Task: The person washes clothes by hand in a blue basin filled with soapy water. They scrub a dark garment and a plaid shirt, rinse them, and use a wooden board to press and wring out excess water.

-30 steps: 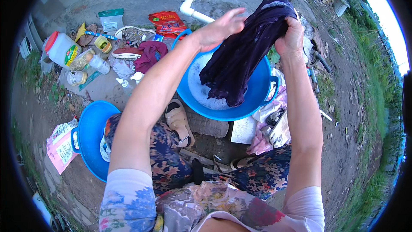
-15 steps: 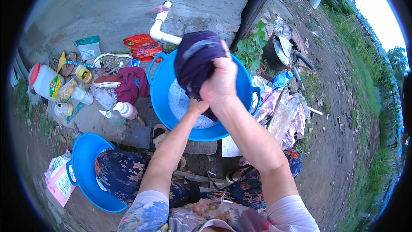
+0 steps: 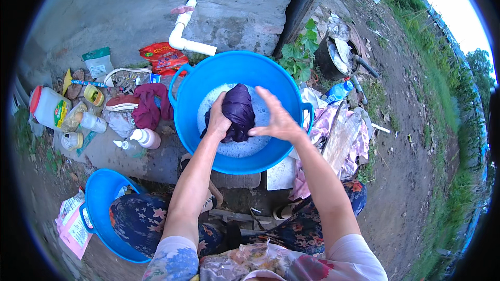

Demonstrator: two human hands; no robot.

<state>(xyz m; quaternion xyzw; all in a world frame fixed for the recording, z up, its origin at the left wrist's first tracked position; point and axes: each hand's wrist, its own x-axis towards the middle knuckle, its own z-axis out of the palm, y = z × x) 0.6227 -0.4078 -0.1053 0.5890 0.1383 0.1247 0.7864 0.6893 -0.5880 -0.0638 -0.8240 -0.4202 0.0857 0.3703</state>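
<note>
A bunched, wet dark purple cloth [image 3: 239, 112] is in the large blue basin [image 3: 250, 65], over foamy water [image 3: 237, 149]. My left hand [image 3: 220, 119] grips the cloth along its left side, fingers partly hidden behind it. On the other side my right hand [image 3: 278, 118] is open, fingers and thumb spread, the thumb tip close to the cloth; whether it touches cannot be made out.
A white pipe with a tap [image 3: 190, 44] points toward the basin's far rim. Bottles, shoes, a maroon cloth [image 3: 148, 106] and a red packet [image 3: 164, 58] lie left. A second blue basin [image 3: 112, 229] stands near my knee. A wooden board [image 3: 341, 138] rests on pink fabric at right.
The purple cloth has come down from above the basin's far rim to its middle, near the foam. My right hand has let go and opened; my left still grips the cloth.
</note>
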